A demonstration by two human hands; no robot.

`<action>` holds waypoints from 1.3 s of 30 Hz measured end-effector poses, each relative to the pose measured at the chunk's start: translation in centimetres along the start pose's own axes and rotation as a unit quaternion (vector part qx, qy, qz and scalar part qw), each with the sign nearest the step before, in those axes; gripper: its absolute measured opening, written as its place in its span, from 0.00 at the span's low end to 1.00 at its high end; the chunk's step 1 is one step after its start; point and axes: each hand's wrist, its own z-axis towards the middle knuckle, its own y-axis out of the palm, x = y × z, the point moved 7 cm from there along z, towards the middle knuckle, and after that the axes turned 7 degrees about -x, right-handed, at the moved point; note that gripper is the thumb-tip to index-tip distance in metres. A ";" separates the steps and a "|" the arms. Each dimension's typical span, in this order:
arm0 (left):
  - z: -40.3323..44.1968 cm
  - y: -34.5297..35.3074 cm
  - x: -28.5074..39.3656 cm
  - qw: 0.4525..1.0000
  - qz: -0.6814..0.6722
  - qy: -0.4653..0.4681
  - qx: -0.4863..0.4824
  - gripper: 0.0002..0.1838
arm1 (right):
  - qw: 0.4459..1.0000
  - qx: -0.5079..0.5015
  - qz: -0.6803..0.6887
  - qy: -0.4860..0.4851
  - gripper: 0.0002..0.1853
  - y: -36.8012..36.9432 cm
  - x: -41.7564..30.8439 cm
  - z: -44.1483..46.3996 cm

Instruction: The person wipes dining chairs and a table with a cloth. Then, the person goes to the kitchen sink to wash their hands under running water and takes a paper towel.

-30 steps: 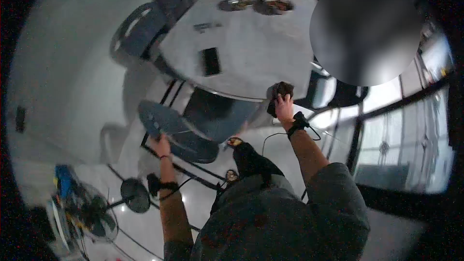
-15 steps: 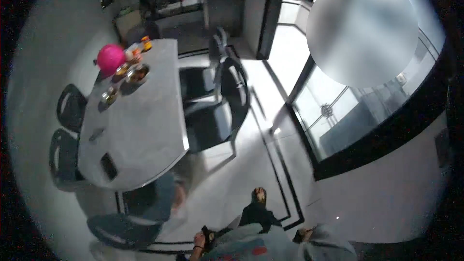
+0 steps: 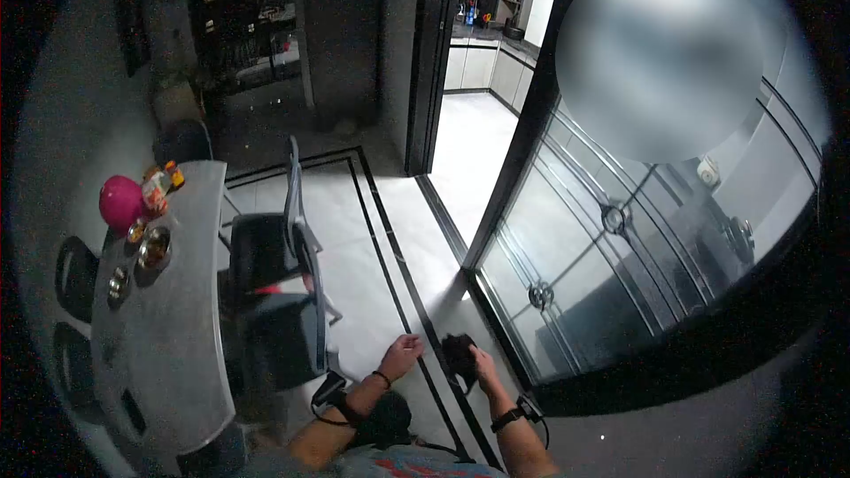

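Note:
My right hand point(image 3: 482, 366) grips a dark, crumpled black item point(image 3: 459, 356) whose exact kind I cannot make out; a thin loop or strap hangs below it. Just left of it is my left hand point(image 3: 404, 356), its fingers curled in, and whatever they hold is too small to tell. The two hands are apart, over the pale floor. A dark bracelet point(image 3: 382, 379) circles my left wrist, with a strapped black device point(image 3: 328, 392) farther down the forearm. Another band with a small device point(image 3: 518, 413) sits on my right wrist.
A grey dining table point(image 3: 190, 319) stands at left with metal bowls point(image 3: 154, 249), a pink ball-like object point(image 3: 122, 202) and a phone-like slab point(image 3: 133, 412). Dark chairs point(image 3: 282, 336) flank it. Ahead, a doorway opens to kitchen cabinets point(image 3: 467, 67). A glass sliding door point(image 3: 589, 283) is at right.
My view has swung right, so the table sits farther left. Both hands have come up and forward from the bottom edge, and the black item now shows clearly in my right hand.

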 end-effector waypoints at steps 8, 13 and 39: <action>17.8 -3.0 12.2 0.984 -0.159 0.081 -0.014 0.18 | 0.963 -0.192 0.002 -0.189 0.20 5.8 -26.4 8.3; 28.0 -10.6 14.4 0.978 -0.161 0.093 0.094 0.16 | 0.983 -0.069 0.029 -0.169 0.17 1.6 -34.6 18.7; 89.0 -25.0 41.1 0.961 -0.260 -0.031 -0.085 0.17 | 0.972 -0.194 0.131 -0.013 0.31 -6.7 -63.7 77.5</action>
